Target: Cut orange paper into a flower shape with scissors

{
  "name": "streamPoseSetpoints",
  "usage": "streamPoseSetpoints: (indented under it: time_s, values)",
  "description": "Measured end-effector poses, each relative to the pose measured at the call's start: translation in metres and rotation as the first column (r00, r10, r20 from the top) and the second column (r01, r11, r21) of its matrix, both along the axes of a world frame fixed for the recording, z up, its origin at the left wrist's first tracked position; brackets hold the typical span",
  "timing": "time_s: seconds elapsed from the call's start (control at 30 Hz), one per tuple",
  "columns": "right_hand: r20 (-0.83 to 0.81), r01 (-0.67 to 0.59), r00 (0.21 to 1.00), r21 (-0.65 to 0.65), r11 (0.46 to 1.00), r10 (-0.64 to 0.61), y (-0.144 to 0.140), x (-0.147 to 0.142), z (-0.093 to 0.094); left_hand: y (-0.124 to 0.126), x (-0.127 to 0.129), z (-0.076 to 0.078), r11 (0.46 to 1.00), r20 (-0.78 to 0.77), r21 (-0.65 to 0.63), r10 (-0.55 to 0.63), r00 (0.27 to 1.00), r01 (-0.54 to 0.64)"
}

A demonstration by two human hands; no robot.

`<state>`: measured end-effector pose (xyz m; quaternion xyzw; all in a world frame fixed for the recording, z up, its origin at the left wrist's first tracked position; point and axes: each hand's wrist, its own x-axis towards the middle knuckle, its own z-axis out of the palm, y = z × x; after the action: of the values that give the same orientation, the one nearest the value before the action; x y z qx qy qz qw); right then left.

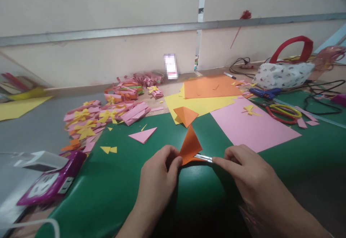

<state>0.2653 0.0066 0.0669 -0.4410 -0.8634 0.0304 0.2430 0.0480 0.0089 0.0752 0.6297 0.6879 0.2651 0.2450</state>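
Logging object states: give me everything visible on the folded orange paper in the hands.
The folded orange paper is a small triangle of thin craft paper, standing point-up over the green mat. The left hand pinches its lower left corner; the right hand holds a slim metal tool against its lower right edge. Creases look sharp.

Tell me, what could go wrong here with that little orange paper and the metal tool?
Two risks, judging by the view. The left hand pinches the folded orange paper right where the thin metal tool in the right hand meets it, so a slip might nick a fingertip. The paper stands upright, held only at its bottom corner, so pressure might crumple or tear it. What kind of tool it is cannot be told.
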Motion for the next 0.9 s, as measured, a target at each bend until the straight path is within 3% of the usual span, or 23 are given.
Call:
streamPoseSetpoints:
  time_s: [0.23, 0.37, 0.57, 0.67, 0.9]
  values:
    - [0.068, 0.059, 0.995, 0.193, 0.979, -0.074, 0.011, 0.013, 0.007, -0.003, 0.001, -0.002, 1.000, 0.031, 0.023, -0.008, 0.999, 0.008]
    - [0.051, 0.008, 0.999, 0.154, 0.988, -0.016, 0.007, 0.007, 0.009, -0.005, 0.002, -0.006, 0.999, 0.022, 0.043, 0.012, 1.000, -0.013]
    - [0.006, 0.100, 0.995, 0.101, 0.990, -0.101, 0.005, 0.007, 0.001, -0.008, 0.003, -0.009, 0.998, 0.044, 0.054, 0.038, 0.998, -0.040]
    - [-0.025, 0.041, 0.999, 0.061, 0.997, -0.040, 0.002, 0.005, -0.001, -0.007, 0.004, -0.009, 0.999, 0.049, 0.039, 0.034, 0.998, -0.035]
    - [-0.029, 0.051, 0.998, 0.100, 0.994, -0.048, 0.000, 0.000, -0.003, -0.006, 0.005, -0.011, 0.999, 0.047, 0.040, 0.029, 0.998, -0.031]
